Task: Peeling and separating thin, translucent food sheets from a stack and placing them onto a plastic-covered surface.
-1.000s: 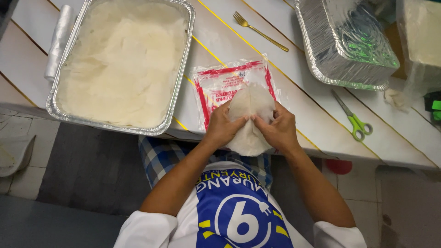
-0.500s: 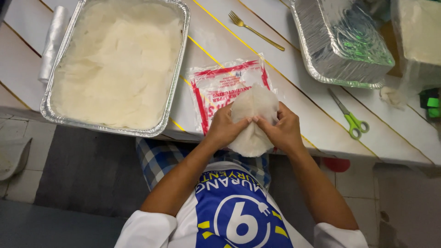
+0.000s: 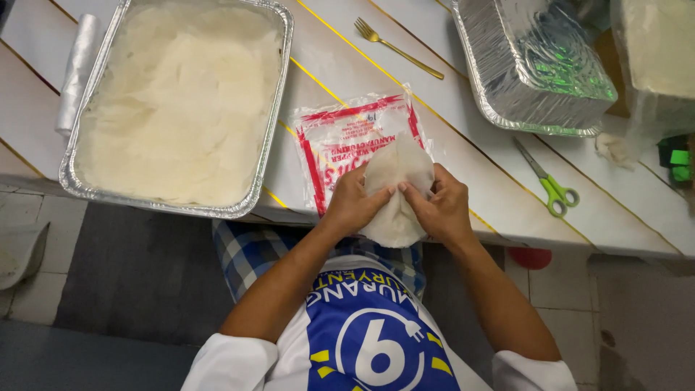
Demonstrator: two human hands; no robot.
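At centre frame our left hand (image 3: 352,205) and right hand (image 3: 440,210) pinch a pale wrapper (image 3: 394,190) between them, probably peeling sheets apart, over its packet (image 3: 340,137).

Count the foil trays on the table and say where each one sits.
2. One foil tray, filled with pale dough-like sheets, lies at the left. An empty foil tray sits at the upper right. Others may lie outside the view.
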